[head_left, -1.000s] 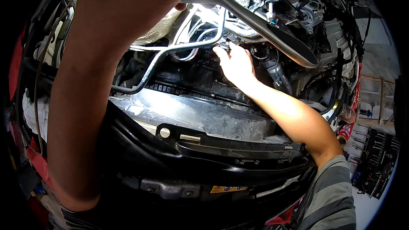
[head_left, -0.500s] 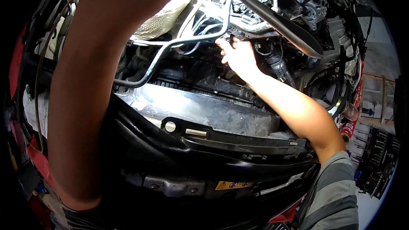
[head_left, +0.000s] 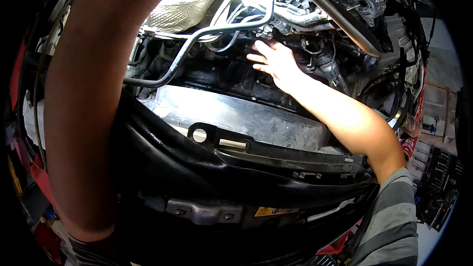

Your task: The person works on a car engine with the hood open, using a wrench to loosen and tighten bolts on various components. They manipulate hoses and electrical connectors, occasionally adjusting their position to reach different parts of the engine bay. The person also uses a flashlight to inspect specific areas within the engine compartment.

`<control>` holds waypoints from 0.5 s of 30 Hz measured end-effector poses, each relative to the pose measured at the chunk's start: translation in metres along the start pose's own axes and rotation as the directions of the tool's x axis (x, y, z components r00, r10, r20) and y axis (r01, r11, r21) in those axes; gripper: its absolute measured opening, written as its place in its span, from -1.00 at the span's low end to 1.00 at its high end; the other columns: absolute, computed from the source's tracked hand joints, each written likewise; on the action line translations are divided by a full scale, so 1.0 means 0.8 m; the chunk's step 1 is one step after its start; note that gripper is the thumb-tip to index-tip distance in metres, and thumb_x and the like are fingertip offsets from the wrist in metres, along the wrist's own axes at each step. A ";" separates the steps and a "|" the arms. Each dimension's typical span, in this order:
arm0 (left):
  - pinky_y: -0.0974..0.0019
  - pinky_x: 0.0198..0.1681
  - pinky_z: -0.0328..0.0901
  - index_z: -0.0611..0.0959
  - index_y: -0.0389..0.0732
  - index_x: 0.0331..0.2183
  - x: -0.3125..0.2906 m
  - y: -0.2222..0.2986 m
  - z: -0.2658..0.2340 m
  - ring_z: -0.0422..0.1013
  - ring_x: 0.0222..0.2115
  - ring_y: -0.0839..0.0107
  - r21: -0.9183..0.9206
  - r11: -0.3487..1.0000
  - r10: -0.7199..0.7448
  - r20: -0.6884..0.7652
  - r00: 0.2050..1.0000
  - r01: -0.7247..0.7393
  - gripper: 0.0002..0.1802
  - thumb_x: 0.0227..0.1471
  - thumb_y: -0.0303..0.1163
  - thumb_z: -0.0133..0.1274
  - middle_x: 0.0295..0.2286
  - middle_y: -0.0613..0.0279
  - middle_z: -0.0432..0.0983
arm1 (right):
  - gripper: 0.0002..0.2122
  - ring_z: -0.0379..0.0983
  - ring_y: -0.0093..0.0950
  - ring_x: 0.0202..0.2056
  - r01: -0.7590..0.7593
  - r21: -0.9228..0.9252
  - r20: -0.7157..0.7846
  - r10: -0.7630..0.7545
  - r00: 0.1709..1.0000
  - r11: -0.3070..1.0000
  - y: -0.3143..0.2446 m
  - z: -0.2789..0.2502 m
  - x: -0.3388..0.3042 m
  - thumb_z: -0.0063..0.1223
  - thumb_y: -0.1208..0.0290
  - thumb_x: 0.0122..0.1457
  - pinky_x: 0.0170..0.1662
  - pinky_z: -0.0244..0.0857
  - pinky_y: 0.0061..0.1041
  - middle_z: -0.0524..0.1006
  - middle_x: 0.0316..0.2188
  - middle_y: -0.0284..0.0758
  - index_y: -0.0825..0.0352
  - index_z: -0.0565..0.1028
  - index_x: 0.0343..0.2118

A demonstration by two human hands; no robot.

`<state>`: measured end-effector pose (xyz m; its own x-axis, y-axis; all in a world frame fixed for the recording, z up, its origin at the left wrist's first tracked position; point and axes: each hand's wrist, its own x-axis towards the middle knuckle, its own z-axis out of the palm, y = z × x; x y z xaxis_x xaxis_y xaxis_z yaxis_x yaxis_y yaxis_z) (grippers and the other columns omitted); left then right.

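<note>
My right hand (head_left: 277, 64) reaches into the engine bay with its fingers apart and slightly blurred, nothing seen in them. It is just below a cluster of metal fittings (head_left: 266, 33) and near a bent grey pipe (head_left: 197, 34); contact cannot be made out. My left forearm (head_left: 86, 98) rises along the left side, and the hand lies almost wholly beyond the upper edge. A long grey bar-like thing (head_left: 335, 11) with a broad flat end slants down from there; the earlier frame shows left fingers curled under it.
A black front panel (head_left: 207, 177) crosses the near side, with a grey plastic shroud (head_left: 236, 113) behind it. Quilted foil shielding (head_left: 185, 7) is at the upper left. Hoses and cables (head_left: 389, 88) hang at right, beside a can (head_left: 409, 145) and a dark tool tray (head_left: 438, 182).
The fingers of my right hand have spread apart from a pinch at the fittings, and the hand sits slightly lower than them. The whole view has shifted, taking most of my left hand out of sight.
</note>
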<state>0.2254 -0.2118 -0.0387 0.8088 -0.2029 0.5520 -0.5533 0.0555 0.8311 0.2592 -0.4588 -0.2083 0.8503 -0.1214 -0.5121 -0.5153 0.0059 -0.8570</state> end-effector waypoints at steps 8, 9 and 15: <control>0.48 -0.61 0.02 0.45 -0.30 -0.47 -0.027 0.011 -0.014 0.12 -0.68 0.57 0.103 0.994 -0.028 -0.023 0.999 0.030 -0.65 0.08 -0.17 -0.10 -0.69 0.32 0.21 | -0.71 0.44 -0.36 -0.19 -0.002 0.092 0.023 0.000 1.000 0.996 -0.001 -0.003 0.006 -0.04 0.32 0.12 -0.24 0.29 -0.51 0.43 -0.18 -0.20 0.38 0.34 -0.15; 0.47 -0.60 0.03 0.45 -0.30 -0.47 -0.027 0.008 -0.014 0.13 -0.67 0.56 0.110 0.993 -0.029 -0.029 0.999 0.032 -0.65 0.08 -0.17 -0.10 -0.69 0.31 0.22 | -0.72 0.48 -0.35 -0.27 0.032 0.152 0.015 -0.035 0.999 0.988 0.000 -0.012 0.009 -0.04 0.35 0.12 -0.37 0.36 -0.55 0.46 -0.23 -0.17 0.45 0.37 -0.19; 0.44 -0.56 0.07 0.45 -0.32 -0.45 -0.023 0.009 -0.007 0.16 -0.63 0.52 0.139 0.990 -0.022 -0.053 0.998 0.029 -0.64 0.07 -0.16 -0.11 -0.64 0.27 0.24 | -0.64 0.42 -0.27 -0.16 -0.027 0.031 0.119 0.023 0.993 0.999 -0.006 0.007 -0.003 -0.21 0.28 0.19 -0.24 0.32 -0.47 0.38 -0.11 -0.10 0.42 0.19 -0.04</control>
<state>0.2078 -0.2019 -0.0425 0.8301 -0.1516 0.5366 -0.5519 -0.0864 0.8294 0.2602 -0.4532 -0.2030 0.8447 -0.0018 -0.5352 -0.5347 0.0402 -0.8441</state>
